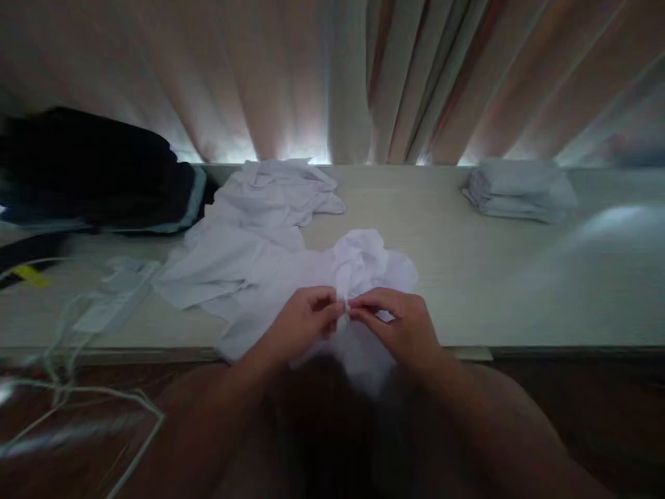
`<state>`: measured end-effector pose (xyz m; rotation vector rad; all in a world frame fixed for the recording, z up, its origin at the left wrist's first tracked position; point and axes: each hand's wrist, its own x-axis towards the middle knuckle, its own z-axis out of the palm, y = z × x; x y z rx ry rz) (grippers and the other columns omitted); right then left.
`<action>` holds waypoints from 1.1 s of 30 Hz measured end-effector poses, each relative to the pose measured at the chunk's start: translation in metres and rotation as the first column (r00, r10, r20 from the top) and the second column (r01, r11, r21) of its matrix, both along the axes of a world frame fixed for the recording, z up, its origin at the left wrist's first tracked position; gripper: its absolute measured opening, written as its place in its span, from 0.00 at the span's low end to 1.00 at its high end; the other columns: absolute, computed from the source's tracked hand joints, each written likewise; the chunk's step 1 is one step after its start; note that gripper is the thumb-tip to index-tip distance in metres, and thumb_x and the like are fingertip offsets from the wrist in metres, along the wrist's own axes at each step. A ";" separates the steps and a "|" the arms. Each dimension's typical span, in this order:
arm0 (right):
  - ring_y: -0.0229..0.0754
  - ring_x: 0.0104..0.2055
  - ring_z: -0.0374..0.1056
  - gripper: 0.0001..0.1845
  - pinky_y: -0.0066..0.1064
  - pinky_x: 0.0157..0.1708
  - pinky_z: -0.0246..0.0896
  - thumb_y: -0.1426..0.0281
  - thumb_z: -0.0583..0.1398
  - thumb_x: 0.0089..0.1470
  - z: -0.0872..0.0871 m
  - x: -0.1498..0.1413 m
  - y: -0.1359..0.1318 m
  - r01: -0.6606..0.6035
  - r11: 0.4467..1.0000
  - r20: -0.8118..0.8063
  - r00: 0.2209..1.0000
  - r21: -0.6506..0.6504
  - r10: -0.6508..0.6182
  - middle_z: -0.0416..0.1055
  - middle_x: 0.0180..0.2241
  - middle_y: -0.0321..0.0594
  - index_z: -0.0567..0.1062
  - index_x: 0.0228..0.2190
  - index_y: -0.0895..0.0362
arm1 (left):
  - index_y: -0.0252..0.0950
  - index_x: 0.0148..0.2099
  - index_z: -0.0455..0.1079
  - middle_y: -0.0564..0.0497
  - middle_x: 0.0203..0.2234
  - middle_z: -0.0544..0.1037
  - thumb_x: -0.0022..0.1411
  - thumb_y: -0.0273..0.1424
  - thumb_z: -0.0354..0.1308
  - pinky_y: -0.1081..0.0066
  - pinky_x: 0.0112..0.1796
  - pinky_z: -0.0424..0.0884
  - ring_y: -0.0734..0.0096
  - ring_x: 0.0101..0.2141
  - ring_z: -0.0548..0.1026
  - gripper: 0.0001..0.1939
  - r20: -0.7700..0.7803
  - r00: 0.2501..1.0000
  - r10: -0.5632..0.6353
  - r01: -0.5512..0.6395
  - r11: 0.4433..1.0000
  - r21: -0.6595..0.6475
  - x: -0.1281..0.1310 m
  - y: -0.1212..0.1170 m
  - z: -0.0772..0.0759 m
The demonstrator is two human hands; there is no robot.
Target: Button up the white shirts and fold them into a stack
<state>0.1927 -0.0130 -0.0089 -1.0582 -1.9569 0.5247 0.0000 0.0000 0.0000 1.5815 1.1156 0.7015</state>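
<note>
A crumpled white garment [364, 260] lies bunched at the front edge of the pale bench, part of it hanging over. My left hand [312, 315] pinches a narrow strip of its cloth from the left. From the right, my right hand [395, 319] grips the same strip between thumb and fingertips, close to the left fingertips. Whether a button or other small part sits between them is too blurred to tell. More rumpled white cloth [260, 229] spreads behind and to the left, running up to the garment.
Folded white cloth [519, 188] rests at the back right of the pale bench [499, 291]. Dark folded clothes [93, 166] are stacked at the left. A white power strip [117, 298] with cables lies at the left front. Curtains [285, 83] hang behind.
</note>
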 end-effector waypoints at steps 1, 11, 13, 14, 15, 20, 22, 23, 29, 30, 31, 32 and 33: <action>0.37 0.34 0.75 0.04 0.25 0.36 0.67 0.75 0.66 0.53 0.000 0.000 -0.001 -0.007 1.000 0.010 1.000 0.010 0.007 0.80 0.33 0.37 0.80 0.34 0.57 | 0.35 0.22 0.65 0.58 0.15 0.68 0.62 0.31 0.55 0.77 0.25 0.62 0.77 0.19 0.67 0.15 -0.005 1.000 -0.004 0.004 1.000 0.006 0.000 0.000 0.001; 0.39 0.33 0.73 0.04 0.29 0.36 0.66 0.75 0.64 0.55 0.003 0.003 -0.001 -0.038 0.999 0.184 0.982 0.026 0.032 0.79 0.33 0.38 0.79 0.35 0.58 | 0.35 0.22 0.64 0.58 0.15 0.67 0.63 0.31 0.57 0.77 0.25 0.61 0.77 0.20 0.67 0.16 -0.119 0.983 0.139 -0.122 0.983 0.139 0.006 -0.012 0.000; 0.39 0.33 0.73 0.03 0.29 0.35 0.65 0.75 0.64 0.55 0.004 0.003 -0.001 -0.036 0.999 0.200 0.979 0.009 0.033 0.78 0.32 0.39 0.79 0.35 0.58 | 0.35 0.23 0.65 0.58 0.17 0.68 0.63 0.33 0.57 0.77 0.24 0.61 0.77 0.20 0.67 0.16 -0.136 0.976 0.172 -0.147 0.973 0.175 0.007 -0.014 -0.001; 0.39 0.33 0.72 0.03 0.29 0.35 0.65 0.75 0.64 0.55 0.004 0.003 -0.001 -0.037 0.999 0.206 0.978 0.004 0.035 0.78 0.32 0.39 0.78 0.35 0.58 | 0.35 0.24 0.66 0.57 0.18 0.69 0.63 0.33 0.57 0.77 0.24 0.61 0.77 0.20 0.67 0.16 -0.142 0.973 0.182 -0.153 0.969 0.195 0.007 -0.015 -0.001; 0.39 0.32 0.72 0.03 0.29 0.35 0.64 0.75 0.64 0.55 0.004 0.004 0.000 -0.039 0.999 0.209 0.977 0.003 0.037 0.78 0.32 0.39 0.78 0.35 0.58 | 0.35 0.24 0.66 0.57 0.19 0.69 0.63 0.34 0.57 0.77 0.24 0.61 0.76 0.21 0.68 0.15 -0.148 0.971 0.189 -0.155 0.964 0.215 0.007 -0.015 -0.002; 0.39 0.33 0.71 0.02 0.29 0.35 0.64 0.75 0.64 0.56 0.003 0.004 0.002 -0.064 0.998 0.225 0.973 0.021 0.057 0.77 0.32 0.39 0.77 0.34 0.58 | 0.36 0.24 0.67 0.55 0.21 0.71 0.63 0.33 0.58 0.75 0.28 0.64 0.73 0.26 0.71 0.15 -0.183 0.962 0.204 -0.143 0.943 0.299 0.005 -0.015 -0.006; 0.39 0.33 0.71 0.02 0.29 0.35 0.63 0.74 0.63 0.56 0.003 0.003 0.003 -0.060 0.998 0.233 0.971 0.015 0.055 0.76 0.32 0.38 0.77 0.35 0.58 | 0.36 0.25 0.68 0.54 0.22 0.72 0.64 0.33 0.57 0.75 0.29 0.64 0.72 0.27 0.71 0.15 -0.195 0.959 0.207 -0.143 0.944 0.298 0.006 -0.016 -0.008; 0.39 0.33 0.71 0.02 0.29 0.36 0.64 0.74 0.63 0.57 0.002 0.002 0.003 -0.051 0.999 0.236 0.971 0.012 0.047 0.76 0.32 0.39 0.77 0.35 0.58 | 0.36 0.25 0.69 0.54 0.22 0.73 0.64 0.34 0.57 0.74 0.30 0.65 0.72 0.27 0.72 0.14 -0.196 0.957 0.215 -0.151 0.943 0.296 0.006 -0.016 -0.009; 0.41 0.34 0.70 0.04 0.32 0.36 0.64 0.76 0.63 0.56 -0.005 -0.006 0.002 0.053 0.999 0.254 0.966 0.007 -0.053 0.76 0.33 0.41 0.77 0.35 0.60 | 0.36 0.27 0.72 0.54 0.21 0.74 0.66 0.39 0.54 0.72 0.30 0.63 0.71 0.26 0.71 0.18 -0.213 0.937 0.275 -0.212 0.937 0.279 0.014 -0.018 -0.011; 0.41 0.34 0.70 0.04 0.32 0.36 0.64 0.76 0.62 0.56 -0.006 -0.007 0.002 0.062 0.998 0.250 0.966 0.011 -0.062 0.75 0.33 0.42 0.77 0.35 0.60 | 0.36 0.27 0.72 0.54 0.20 0.74 0.66 0.40 0.55 0.72 0.30 0.63 0.71 0.25 0.71 0.18 -0.215 0.935 0.282 -0.221 0.938 0.268 0.015 -0.017 -0.011; 0.41 0.34 0.70 0.04 0.32 0.36 0.64 0.77 0.62 0.56 -0.007 -0.008 0.002 0.065 0.998 0.243 0.968 0.016 -0.067 0.75 0.33 0.42 0.77 0.35 0.60 | 0.36 0.27 0.72 0.54 0.20 0.73 0.65 0.41 0.56 0.72 0.29 0.62 0.71 0.24 0.70 0.18 -0.213 0.934 0.286 -0.230 0.940 0.254 0.015 -0.016 -0.011; 0.41 0.34 0.70 0.04 0.31 0.36 0.64 0.77 0.61 0.56 -0.008 -0.010 0.002 0.067 0.997 0.236 0.969 0.021 -0.071 0.74 0.33 0.42 0.76 0.35 0.60 | 0.36 0.26 0.73 0.55 0.19 0.73 0.64 0.42 0.56 0.73 0.28 0.62 0.72 0.23 0.70 0.19 -0.210 0.935 0.286 -0.236 0.943 0.234 0.015 -0.015 -0.011; 0.41 0.35 0.69 0.04 0.31 0.36 0.63 0.77 0.61 0.57 -0.009 -0.011 0.001 0.071 0.997 0.227 0.971 0.026 -0.075 0.74 0.33 0.42 0.76 0.35 0.60 | 0.36 0.26 0.73 0.55 0.18 0.73 0.64 0.42 0.56 0.73 0.26 0.61 0.72 0.22 0.69 0.19 -0.203 0.938 0.280 -0.238 0.948 0.210 0.016 -0.014 -0.011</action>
